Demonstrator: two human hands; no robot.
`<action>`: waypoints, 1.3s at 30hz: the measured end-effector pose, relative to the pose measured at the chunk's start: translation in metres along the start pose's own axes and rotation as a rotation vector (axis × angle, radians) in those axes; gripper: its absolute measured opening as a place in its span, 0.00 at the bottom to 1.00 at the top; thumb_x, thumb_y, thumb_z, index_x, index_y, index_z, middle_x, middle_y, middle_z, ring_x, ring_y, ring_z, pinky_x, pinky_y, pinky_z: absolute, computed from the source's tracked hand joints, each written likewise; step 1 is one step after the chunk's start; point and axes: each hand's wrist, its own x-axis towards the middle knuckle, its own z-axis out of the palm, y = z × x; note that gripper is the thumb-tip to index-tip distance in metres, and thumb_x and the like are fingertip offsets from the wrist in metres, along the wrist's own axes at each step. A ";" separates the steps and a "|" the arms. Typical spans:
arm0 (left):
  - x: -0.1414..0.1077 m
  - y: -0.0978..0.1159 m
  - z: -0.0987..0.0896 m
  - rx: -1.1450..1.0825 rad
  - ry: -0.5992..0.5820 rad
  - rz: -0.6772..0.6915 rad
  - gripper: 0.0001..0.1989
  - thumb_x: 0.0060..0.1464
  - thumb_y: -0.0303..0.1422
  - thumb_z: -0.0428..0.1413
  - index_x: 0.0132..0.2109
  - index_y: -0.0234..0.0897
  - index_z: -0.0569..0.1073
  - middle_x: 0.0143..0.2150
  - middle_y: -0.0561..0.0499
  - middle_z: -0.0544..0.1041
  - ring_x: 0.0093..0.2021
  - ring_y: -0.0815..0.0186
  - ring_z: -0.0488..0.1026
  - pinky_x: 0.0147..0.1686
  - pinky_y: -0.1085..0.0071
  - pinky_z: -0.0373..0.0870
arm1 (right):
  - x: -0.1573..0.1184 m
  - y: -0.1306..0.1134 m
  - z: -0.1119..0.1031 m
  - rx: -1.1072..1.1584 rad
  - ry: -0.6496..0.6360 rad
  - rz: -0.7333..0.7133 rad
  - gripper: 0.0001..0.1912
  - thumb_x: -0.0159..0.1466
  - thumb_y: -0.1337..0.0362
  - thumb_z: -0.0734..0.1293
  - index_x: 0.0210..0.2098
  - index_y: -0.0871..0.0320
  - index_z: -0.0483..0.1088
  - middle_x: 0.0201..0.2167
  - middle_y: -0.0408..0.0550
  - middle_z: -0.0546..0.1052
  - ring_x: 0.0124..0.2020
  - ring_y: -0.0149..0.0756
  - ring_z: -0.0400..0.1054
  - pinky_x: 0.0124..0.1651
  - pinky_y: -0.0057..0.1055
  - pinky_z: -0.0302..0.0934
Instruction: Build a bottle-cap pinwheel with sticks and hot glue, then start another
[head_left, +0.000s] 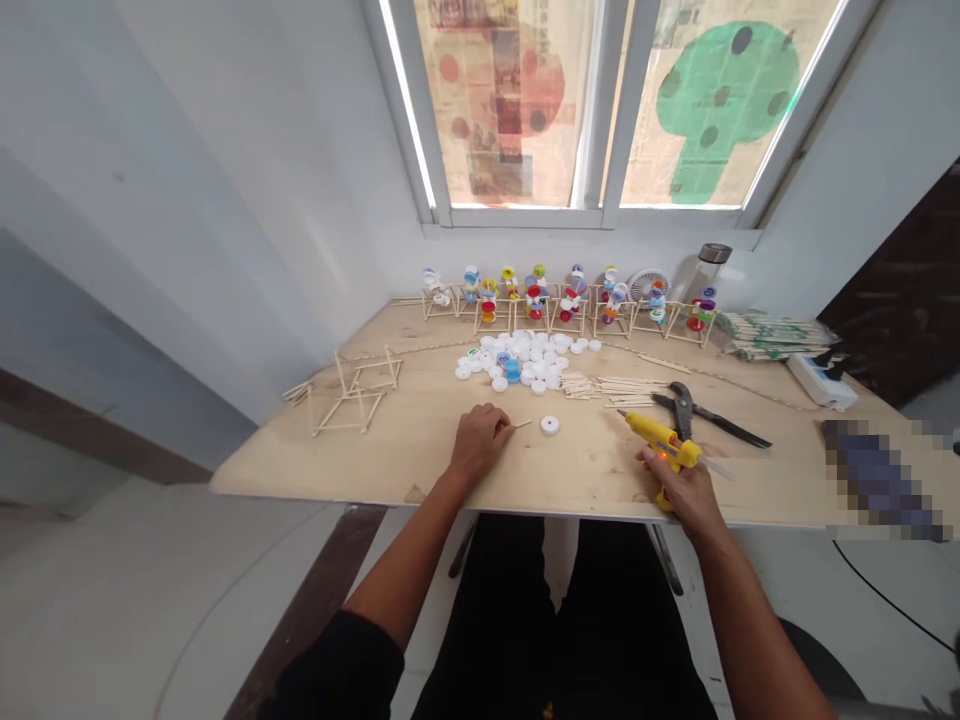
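My left hand (476, 442) pinches a wooden stick (523, 424), just beside a white bottle cap (550, 425). My right hand (681, 492) grips a yellow hot glue gun (654, 438), pliers (694, 415) near it.

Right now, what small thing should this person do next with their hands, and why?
Probably touch the glue gun's tip to the white bottle cap. The right hand already grips the glue gun, the left hand holds a small wooden stick, and the cap lies alone just past that stick's tip.
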 end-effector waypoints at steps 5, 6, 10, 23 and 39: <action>-0.001 0.002 -0.001 0.009 0.002 0.001 0.05 0.56 0.33 0.50 0.34 0.38 0.70 0.37 0.48 0.74 0.42 0.60 0.69 0.40 0.64 0.60 | -0.003 -0.002 -0.001 -0.011 0.011 0.007 0.26 0.48 0.44 0.70 0.31 0.63 0.76 0.31 0.55 0.78 0.34 0.45 0.72 0.35 0.35 0.64; -0.001 0.002 -0.002 0.011 0.004 -0.001 0.05 0.56 0.32 0.50 0.34 0.38 0.70 0.37 0.48 0.74 0.42 0.60 0.69 0.40 0.64 0.60 | -0.004 -0.003 -0.001 -0.012 0.010 0.005 0.26 0.48 0.44 0.70 0.31 0.63 0.76 0.31 0.55 0.78 0.34 0.45 0.72 0.35 0.35 0.64; -0.001 0.003 -0.003 0.020 0.008 -0.008 0.06 0.56 0.32 0.50 0.34 0.38 0.70 0.36 0.47 0.74 0.42 0.59 0.69 0.40 0.64 0.60 | -0.003 -0.002 -0.001 -0.004 0.000 -0.007 0.25 0.48 0.45 0.70 0.30 0.63 0.76 0.30 0.54 0.78 0.35 0.44 0.72 0.39 0.36 0.64; -0.023 0.002 -0.019 -0.005 -0.072 0.009 0.06 0.55 0.33 0.51 0.32 0.39 0.71 0.35 0.48 0.75 0.41 0.59 0.69 0.40 0.64 0.60 | -0.005 0.001 0.005 0.034 0.028 -0.020 0.22 0.51 0.47 0.70 0.31 0.61 0.75 0.31 0.52 0.78 0.35 0.43 0.72 0.38 0.34 0.65; -0.038 0.007 -0.054 -0.001 -0.408 0.017 0.04 0.48 0.26 0.52 0.30 0.39 0.70 0.33 0.51 0.75 0.36 0.63 0.70 0.35 0.69 0.59 | -0.008 -0.011 0.005 -0.014 0.054 -0.052 0.24 0.50 0.43 0.69 0.28 0.61 0.74 0.29 0.52 0.77 0.33 0.41 0.71 0.36 0.33 0.63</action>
